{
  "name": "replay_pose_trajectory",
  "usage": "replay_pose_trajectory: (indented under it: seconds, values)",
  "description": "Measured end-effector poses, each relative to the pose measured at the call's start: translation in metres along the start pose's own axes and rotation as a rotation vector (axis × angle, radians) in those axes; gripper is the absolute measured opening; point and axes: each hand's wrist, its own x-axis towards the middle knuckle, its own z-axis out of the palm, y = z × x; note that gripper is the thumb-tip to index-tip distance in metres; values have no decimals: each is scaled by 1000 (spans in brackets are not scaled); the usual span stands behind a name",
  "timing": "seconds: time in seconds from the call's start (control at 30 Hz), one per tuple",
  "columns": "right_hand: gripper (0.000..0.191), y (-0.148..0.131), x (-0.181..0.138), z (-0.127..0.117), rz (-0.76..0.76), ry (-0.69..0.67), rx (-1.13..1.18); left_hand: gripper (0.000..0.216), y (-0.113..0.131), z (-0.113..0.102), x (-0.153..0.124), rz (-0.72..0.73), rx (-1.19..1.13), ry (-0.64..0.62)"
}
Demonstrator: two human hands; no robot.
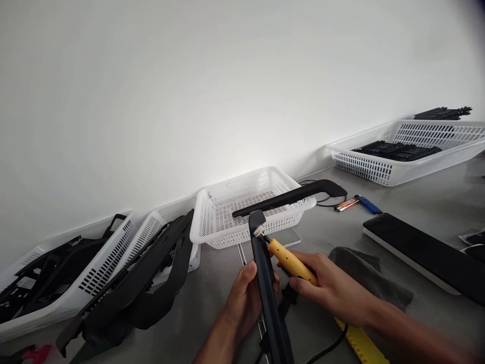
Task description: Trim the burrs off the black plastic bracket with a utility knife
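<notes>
My left hand [242, 298] is wrapped round a long black plastic trim piece [267, 283], holding it upright and tilted away from me. My right hand [333, 290] grips a yellow pen-shaped tool [290, 260]. Its small white tip [259, 231] touches the upper end of the trim piece. A black cord runs down from the tool toward the bottom edge.
A white basket [212, 222] with another black trim piece [291, 196] across it stands just behind. Two baskets of black parts [94, 263] sit at left, another basket [397, 169] at far right. A grey cloth [364, 268], lighters [359, 203], a black panel [424, 253] and a yellow ruler [364, 344] lie at right.
</notes>
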Motion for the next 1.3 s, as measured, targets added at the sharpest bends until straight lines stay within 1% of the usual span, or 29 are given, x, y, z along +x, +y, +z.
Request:
replay_pose_trajectory:
  seconds: [0.1, 0.23, 0.3, 0.33, 0.43, 0.53, 0.63, 0.77, 0.93, 1.17, 1.3]
  values:
    - [16, -2, 0, 0, -10, -64, -14, 55, 2, 0, 0, 17, -39, 22]
    - [18, -4, -1, 1, 5, -158, -54, 59, 5, -2, 3, 39, -147, 133]
    - [13, -4, -2, 2, 15, -191, -81, 53, 8, -5, 4, 54, -191, 173]
    - [14, -5, -2, 3, 24, -206, -93, 49, 9, -6, 5, 58, -209, 176]
    - [23, -7, -2, 3, 65, -255, -116, 43, 11, -10, 9, 54, -273, 124]
    - [26, -9, -2, 3, 72, -306, -143, 39, 11, -12, 11, 75, -365, 59]
    - [28, -10, -2, 2, 57, -342, -177, 36, 10, -12, 12, 100, -407, 27]
    - [26, -11, -2, 1, 61, -345, -182, 35, 9, -14, 12, 91, -406, 24]
    - [28, -16, -2, 1, 64, -353, -236, 39, 7, -17, 14, 90, -412, 14]
    - [28, -15, -3, -1, 83, -385, -210, 41, 6, -18, 15, 85, -411, 10]
    - [25, -12, -2, 0, 113, -348, -212, 41, 7, -17, 13, 77, -417, 8]
